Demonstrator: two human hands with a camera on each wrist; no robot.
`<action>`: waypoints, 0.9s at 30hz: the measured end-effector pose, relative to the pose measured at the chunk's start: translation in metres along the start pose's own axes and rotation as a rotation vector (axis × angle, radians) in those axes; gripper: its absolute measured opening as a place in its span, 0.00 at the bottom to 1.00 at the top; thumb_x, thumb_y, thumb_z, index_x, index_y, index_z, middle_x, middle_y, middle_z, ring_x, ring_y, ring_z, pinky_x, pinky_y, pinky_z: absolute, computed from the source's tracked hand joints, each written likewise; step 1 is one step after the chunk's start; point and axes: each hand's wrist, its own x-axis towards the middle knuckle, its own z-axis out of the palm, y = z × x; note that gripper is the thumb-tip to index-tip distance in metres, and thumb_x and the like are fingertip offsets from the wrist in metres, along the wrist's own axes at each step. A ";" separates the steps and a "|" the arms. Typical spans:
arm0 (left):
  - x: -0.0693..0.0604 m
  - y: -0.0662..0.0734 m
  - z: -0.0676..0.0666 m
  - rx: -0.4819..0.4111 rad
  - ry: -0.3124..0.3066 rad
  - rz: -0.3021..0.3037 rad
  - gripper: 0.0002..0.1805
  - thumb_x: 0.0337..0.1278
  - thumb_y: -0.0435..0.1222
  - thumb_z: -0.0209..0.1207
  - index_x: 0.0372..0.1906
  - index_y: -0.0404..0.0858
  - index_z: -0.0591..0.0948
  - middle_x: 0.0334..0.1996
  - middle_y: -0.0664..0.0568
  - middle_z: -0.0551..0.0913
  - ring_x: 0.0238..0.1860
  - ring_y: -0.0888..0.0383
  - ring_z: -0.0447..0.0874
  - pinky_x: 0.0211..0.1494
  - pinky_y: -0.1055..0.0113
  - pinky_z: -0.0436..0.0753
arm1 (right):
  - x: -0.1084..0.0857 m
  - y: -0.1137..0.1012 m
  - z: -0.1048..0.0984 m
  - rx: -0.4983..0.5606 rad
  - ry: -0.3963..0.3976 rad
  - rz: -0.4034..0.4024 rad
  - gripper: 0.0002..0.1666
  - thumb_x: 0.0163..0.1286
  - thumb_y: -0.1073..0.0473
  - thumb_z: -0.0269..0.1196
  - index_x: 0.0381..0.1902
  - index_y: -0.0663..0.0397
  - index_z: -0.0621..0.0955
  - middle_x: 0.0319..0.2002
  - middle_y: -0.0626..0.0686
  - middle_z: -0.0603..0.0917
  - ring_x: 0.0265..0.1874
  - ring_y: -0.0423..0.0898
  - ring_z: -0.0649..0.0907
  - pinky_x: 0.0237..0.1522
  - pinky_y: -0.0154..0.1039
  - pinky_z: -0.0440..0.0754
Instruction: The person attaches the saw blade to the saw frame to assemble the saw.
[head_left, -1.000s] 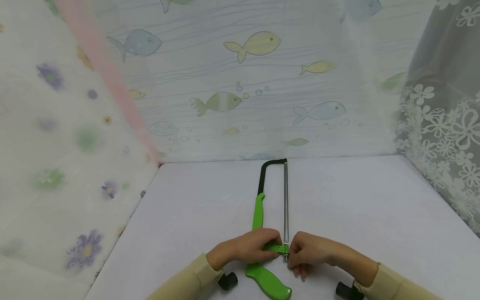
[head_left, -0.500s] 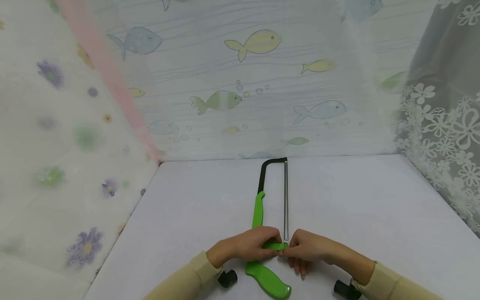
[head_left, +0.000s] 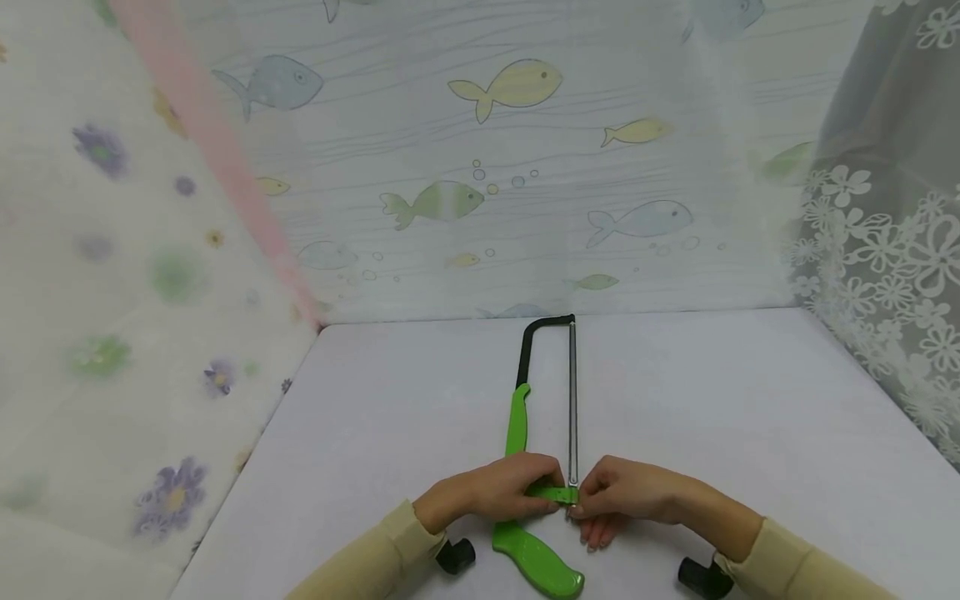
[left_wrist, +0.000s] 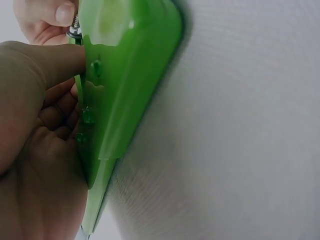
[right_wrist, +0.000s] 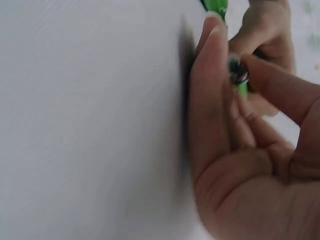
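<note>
A hacksaw (head_left: 518,425) with a green handle (head_left: 536,560), a black bow and a thin metal blade (head_left: 573,400) lies on the white table, its blade side to the right. My left hand (head_left: 504,490) grips the green frame above the handle, thumb near the short green arm (head_left: 555,494) at the blade's near end. From that arm sticks a threaded metal screw (left_wrist: 75,24). My right hand (head_left: 626,493) pinches the small metal nut (right_wrist: 237,70) on this screw between thumb and forefinger. Its other fingers extend by the tabletop. The nut's exact shape is mostly hidden.
The white table (head_left: 697,400) spreads around the saw. A curtain with printed fish (head_left: 450,204) hangs behind its far edge, with a flowered sheet (head_left: 150,350) at the left and lace (head_left: 885,275) at the right. Black wrist devices (head_left: 455,556) sit under both sleeves.
My right thumb and fingers shift across the screw end and back, as if turning the nut; the right wrist has moved slightly. My left hand and the hacksaw stay in place.
</note>
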 end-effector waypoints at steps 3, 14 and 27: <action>0.001 -0.001 0.000 -0.012 -0.006 -0.007 0.05 0.72 0.36 0.61 0.47 0.43 0.78 0.38 0.63 0.78 0.36 0.70 0.70 0.41 0.79 0.72 | 0.000 0.005 -0.007 0.103 -0.079 -0.004 0.17 0.76 0.66 0.59 0.45 0.85 0.79 0.36 0.59 0.89 0.34 0.45 0.89 0.37 0.36 0.86; 0.005 -0.007 0.001 -0.025 -0.012 0.007 0.06 0.72 0.36 0.61 0.48 0.42 0.80 0.39 0.61 0.80 0.36 0.71 0.69 0.41 0.80 0.71 | -0.002 0.009 -0.013 0.163 -0.143 -0.020 0.18 0.76 0.68 0.58 0.48 0.87 0.77 0.40 0.61 0.89 0.39 0.46 0.90 0.42 0.39 0.86; 0.003 -0.003 -0.003 -0.005 0.114 0.006 0.13 0.62 0.36 0.70 0.50 0.42 0.83 0.45 0.59 0.83 0.44 0.72 0.76 0.50 0.79 0.75 | -0.038 -0.024 -0.016 -0.292 0.179 0.104 0.19 0.75 0.52 0.63 0.33 0.63 0.88 0.28 0.59 0.88 0.27 0.49 0.88 0.30 0.41 0.85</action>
